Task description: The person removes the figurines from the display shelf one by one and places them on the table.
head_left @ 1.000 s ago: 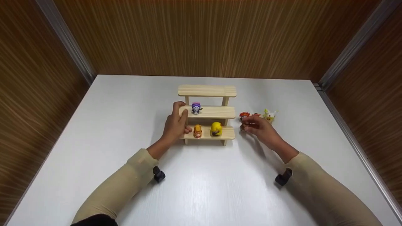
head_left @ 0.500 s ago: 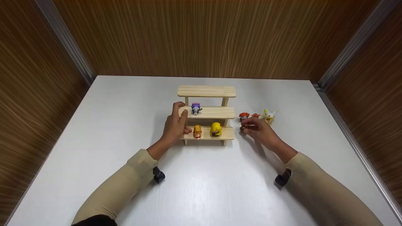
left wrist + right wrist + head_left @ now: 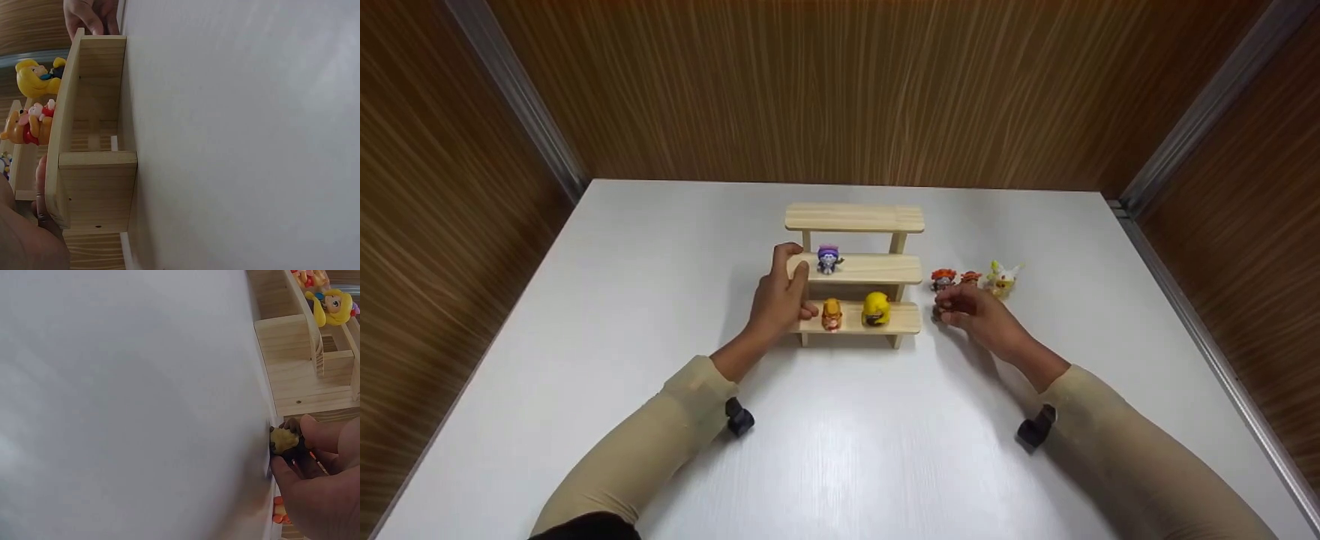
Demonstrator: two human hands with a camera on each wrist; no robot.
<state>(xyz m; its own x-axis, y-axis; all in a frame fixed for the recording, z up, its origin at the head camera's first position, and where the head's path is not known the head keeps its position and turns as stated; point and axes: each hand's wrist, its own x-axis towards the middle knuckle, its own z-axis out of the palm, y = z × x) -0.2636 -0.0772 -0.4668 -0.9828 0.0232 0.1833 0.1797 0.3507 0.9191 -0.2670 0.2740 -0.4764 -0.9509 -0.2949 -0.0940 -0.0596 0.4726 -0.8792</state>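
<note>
A three-tier wooden display stand (image 3: 855, 217) stands on the white table. My left hand (image 3: 777, 300) grips its left end around the middle and lower shelves. My right hand (image 3: 986, 319) pinches a small brown figurine (image 3: 284, 440) with a tan front, just right of the stand and close to the tabletop. On the lower shelf sit a Winnie the Pooh figurine (image 3: 31, 128) hugging a pink piglet and a yellow-haired doll figurine (image 3: 36, 79). A purple-capped figurine (image 3: 829, 259) occupies the left part of the middle shelf.
Behind my right fingers are a red-topped figurine (image 3: 943, 279), an orange-red one (image 3: 971, 277) and a white figurine with yellow-green ears (image 3: 1003, 277). Wood-patterned panels (image 3: 840, 90) enclose the table (image 3: 840, 450) at the back and sides.
My right hand and the brown figurine have shifted slightly toward me, uncovering more of the red-topped and orange-red figurines. The left hand stays on the stand.
</note>
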